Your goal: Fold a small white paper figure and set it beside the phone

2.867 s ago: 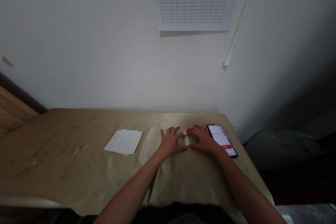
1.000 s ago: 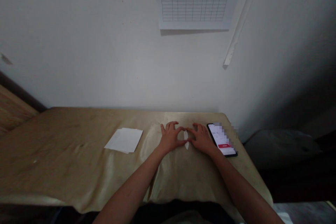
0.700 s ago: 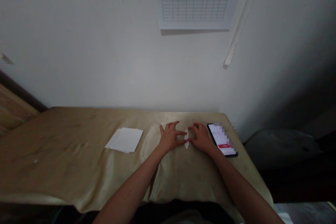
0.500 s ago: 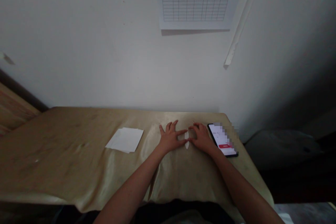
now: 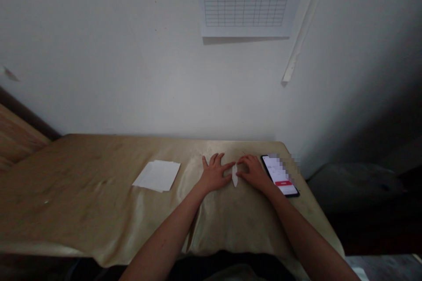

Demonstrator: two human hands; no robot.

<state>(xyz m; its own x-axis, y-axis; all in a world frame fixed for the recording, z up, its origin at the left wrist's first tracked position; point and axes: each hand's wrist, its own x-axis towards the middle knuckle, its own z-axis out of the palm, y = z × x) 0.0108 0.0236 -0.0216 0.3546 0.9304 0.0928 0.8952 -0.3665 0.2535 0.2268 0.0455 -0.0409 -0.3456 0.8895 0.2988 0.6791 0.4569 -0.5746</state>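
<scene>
A narrow strip of folded white paper [image 5: 234, 176] with a pointed lower end lies on the cloth between my two hands. My left hand [image 5: 214, 176] holds its left edge with the tips of thumb and index finger, the other fingers fanned out. From the opposite side, my right hand [image 5: 253, 173] has its bent index finger at the paper's top and its thumb against the right edge. Part of the top end is hidden by fingertips. A small stack of white paper sheets [image 5: 157, 175] lies to the left of my left hand.
A phone [image 5: 278, 175] with a lit screen lies just right of my right hand. The table [image 5: 82, 193] wears a wrinkled golden cloth and meets a white wall at the back. A printed grid sheet [image 5: 247, 0] hangs on that wall.
My left thumb and my right fingers have shifted slightly, so more of the folded paper shows between them. The paper stack and phone have stayed in place.
</scene>
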